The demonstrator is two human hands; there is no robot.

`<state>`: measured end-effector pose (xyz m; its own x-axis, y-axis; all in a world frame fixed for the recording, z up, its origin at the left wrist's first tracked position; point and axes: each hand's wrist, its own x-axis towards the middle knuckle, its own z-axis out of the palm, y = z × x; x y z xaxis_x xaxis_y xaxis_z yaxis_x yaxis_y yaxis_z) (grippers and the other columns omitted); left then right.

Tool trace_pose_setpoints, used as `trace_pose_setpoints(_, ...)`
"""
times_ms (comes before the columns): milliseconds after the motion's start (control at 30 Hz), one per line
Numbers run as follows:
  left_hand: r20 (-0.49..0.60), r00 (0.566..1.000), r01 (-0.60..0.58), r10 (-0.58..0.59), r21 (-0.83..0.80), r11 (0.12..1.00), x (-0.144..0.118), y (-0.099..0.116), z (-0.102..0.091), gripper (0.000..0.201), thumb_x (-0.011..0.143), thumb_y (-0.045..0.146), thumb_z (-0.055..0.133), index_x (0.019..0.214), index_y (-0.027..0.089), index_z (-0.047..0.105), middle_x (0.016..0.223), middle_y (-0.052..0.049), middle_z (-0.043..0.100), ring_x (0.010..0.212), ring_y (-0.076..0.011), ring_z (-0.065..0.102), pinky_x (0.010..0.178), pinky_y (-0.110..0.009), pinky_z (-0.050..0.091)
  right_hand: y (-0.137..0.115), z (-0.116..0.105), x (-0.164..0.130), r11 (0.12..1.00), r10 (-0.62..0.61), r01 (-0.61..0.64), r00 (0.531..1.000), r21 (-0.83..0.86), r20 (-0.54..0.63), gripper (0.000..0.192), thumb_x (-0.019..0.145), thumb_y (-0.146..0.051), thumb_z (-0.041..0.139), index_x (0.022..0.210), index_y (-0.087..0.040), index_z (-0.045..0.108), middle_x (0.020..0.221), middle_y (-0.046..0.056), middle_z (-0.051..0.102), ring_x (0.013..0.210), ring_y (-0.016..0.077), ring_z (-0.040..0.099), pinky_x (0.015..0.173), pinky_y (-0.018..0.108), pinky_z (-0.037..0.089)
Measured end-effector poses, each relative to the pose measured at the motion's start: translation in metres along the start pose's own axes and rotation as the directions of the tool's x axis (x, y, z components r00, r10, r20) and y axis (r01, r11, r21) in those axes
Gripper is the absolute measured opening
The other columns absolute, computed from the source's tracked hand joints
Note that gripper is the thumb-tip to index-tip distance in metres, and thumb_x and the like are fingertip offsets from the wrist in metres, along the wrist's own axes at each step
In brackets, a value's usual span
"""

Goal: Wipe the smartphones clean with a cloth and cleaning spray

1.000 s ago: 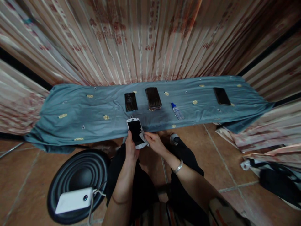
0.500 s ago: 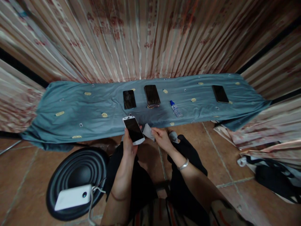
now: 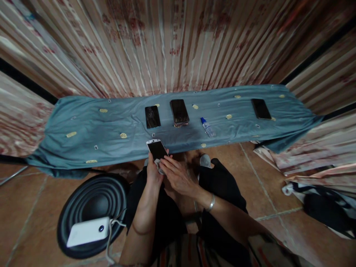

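A white smartphone [image 3: 157,149] with a dark screen is held in my left hand [image 3: 154,173], tilted over the near edge of the cloth. Over the phone's lower end lies my right hand [image 3: 175,173], its fingers together and pressing a crumpled pale wipe [image 3: 159,165] onto the screen. Most of the wipe is hidden under the fingers. Beyond them on the cloth lie a dark phone [image 3: 152,117] with a marked or cracked screen, a stack of dark phones [image 3: 179,112] and a small clear bottle [image 3: 207,127] with a blue cap.
A blue patterned cloth [image 3: 116,122] covers the long low table. Another dark phone [image 3: 260,108] lies at its right. On the floor at left, a white power bank [image 3: 88,232] with a cable rests on a black round stool [image 3: 65,207]. Curtains [image 3: 155,44] hang behind; black bundled fabric [image 3: 325,207] lies right.
My right hand has moved left with the wipe, from beside the phone onto the lower part of its screen. The left hand still holds the phone in nearly the same place.
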<state>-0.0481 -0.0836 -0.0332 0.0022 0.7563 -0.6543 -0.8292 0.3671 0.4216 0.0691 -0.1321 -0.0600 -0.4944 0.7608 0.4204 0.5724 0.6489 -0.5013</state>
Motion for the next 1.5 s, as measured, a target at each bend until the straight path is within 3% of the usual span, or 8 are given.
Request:
trace_pose_setpoints(133, 0.018, 1.0, -0.006, 0.006, 0.003, 1.0, 0.003, -0.003, -0.002, 0.056, 0.1, 0.05, 0.03, 0.114, 0.009, 0.067, 0.087, -0.011, 0.075, 0.08, -0.0171, 0.073, 0.09, -0.034, 0.055, -0.002, 0.001, 0.001, 0.999, -0.003, 0.003, 1.0, -0.038, 0.015, 0.046, 0.099, -0.011, 0.034, 0.142, -0.01, 0.048, 0.144, 0.015, 0.055, 0.145, 0.025, 0.036, 0.115, 0.049, 0.041)
trace_pose_setpoints(400, 0.01, 1.0, -0.012, 0.012, 0.042, 0.999, 0.002, -0.011, -0.002, 0.042, 0.099, 0.04, 0.041, 0.099, 0.012, 0.072, 0.091, -0.01, 0.076, 0.103, -0.0215, 0.071, 0.105, -0.037, 0.047, 0.02, -0.004, 0.008, 0.977, 0.201, -0.206, 0.976, -0.06, -0.08, 0.045, 0.1, -0.021, 0.037, 0.14, -0.006, 0.051, 0.149, 0.02, 0.048, 0.147, 0.0289, 0.032, 0.116, 0.052, 0.04)
trace_pose_setpoints(600, 0.107, 0.994, 0.008, -0.02, 0.111, 0.994, -0.007, -0.024, 0.002, 0.038, 0.1, 0.033, 0.04, 0.104, 0.012, 0.072, 0.109, -0.01, 0.076, 0.122, -0.02, 0.062, 0.113, -0.036, 0.04, 0.042, -0.006, 0.023, 0.959, 0.265, -0.274, 0.956, -0.069, -0.123, 0.048, 0.099, -0.02, 0.036, 0.139, 0.001, 0.049, 0.149, 0.024, 0.046, 0.148, 0.0303, 0.03, 0.119, 0.052, 0.036)
trace_pose_setpoints(733, 0.073, 0.997, 0.014, -0.022, 0.114, 0.993, -0.009, -0.027, 0.003, 0.036, 0.1, 0.029, 0.04, 0.098, 0.014, 0.073, 0.103, -0.009, 0.077, 0.122, -0.019, 0.062, 0.112, -0.035, 0.041, 0.044, -0.002, 0.025, 0.974, 0.217, -0.223, 0.966, -0.03, -0.143, 0.049, 0.099, -0.017, 0.033, 0.145, -0.005, 0.044, 0.15, 0.02, 0.046, 0.147, 0.0265, 0.033, 0.12, 0.05, 0.036)
trace_pose_setpoints(933, -0.023, 0.998, -0.051, 0.053, 0.078, 0.996, -0.005, -0.025, -0.001, 0.031, 0.098, 0.028, 0.044, 0.096, 0.014, 0.072, 0.102, -0.008, 0.077, 0.121, -0.02, 0.063, 0.111, -0.034, 0.042, 0.024, 0.007, 0.016, 0.995, 0.105, -0.105, 0.993, 0.003, -0.049, 0.055, 0.097, -0.012, 0.033, 0.152, -0.009, 0.034, 0.153, 0.018, 0.043, 0.148, 0.024, 0.03, 0.12, 0.048, 0.036)
trace_pose_setpoints(1100, 0.057, 0.998, -0.039, 0.033, 0.107, 0.994, -0.004, -0.026, -0.002, 0.041, 0.099, 0.042, 0.041, 0.106, 0.015, 0.072, 0.117, -0.011, 0.073, 0.126, -0.0238, 0.06, 0.11, -0.038, 0.043, 0.027, 0.006, 0.017, 0.995, 0.099, -0.1, 0.993, -0.008, -0.065, 0.055, 0.097, -0.011, 0.033, 0.152, -0.009, 0.034, 0.153, 0.018, 0.043, 0.149, 0.0239, 0.028, 0.12, 0.048, 0.035)
trace_pose_setpoints(1233, 0.138, 0.99, -0.06, 0.041, 0.136, 0.989, -0.006, -0.033, -0.002, 0.04, 0.099, 0.041, 0.042, 0.113, 0.016, 0.07, 0.126, -0.01, 0.069, 0.134, -0.0214, 0.052, 0.114, -0.035, 0.038, 0.04, 0.001, 0.023, 0.991, 0.132, -0.134, 0.984, -0.011, -0.12, 0.055, 0.097, -0.011, 0.032, 0.152, -0.008, 0.034, 0.153, 0.018, 0.043, 0.15, 0.0239, 0.027, 0.122, 0.05, 0.032)
trace_pose_setpoints(1500, 0.078, 0.995, -0.078, 0.068, 0.125, 0.989, -0.005, -0.03, -0.004, 0.04, 0.099, 0.044, 0.041, 0.11, 0.019, 0.071, 0.122, -0.008, 0.071, 0.128, -0.0218, 0.058, 0.111, -0.036, 0.043, 0.025, 0.0, 0.021, 0.994, 0.103, -0.102, 0.994, 0.043, -0.036, 0.056, 0.096, -0.011, 0.033, 0.152, -0.01, 0.035, 0.154, 0.018, 0.042, 0.149, 0.0243, 0.028, 0.121, 0.049, 0.035)
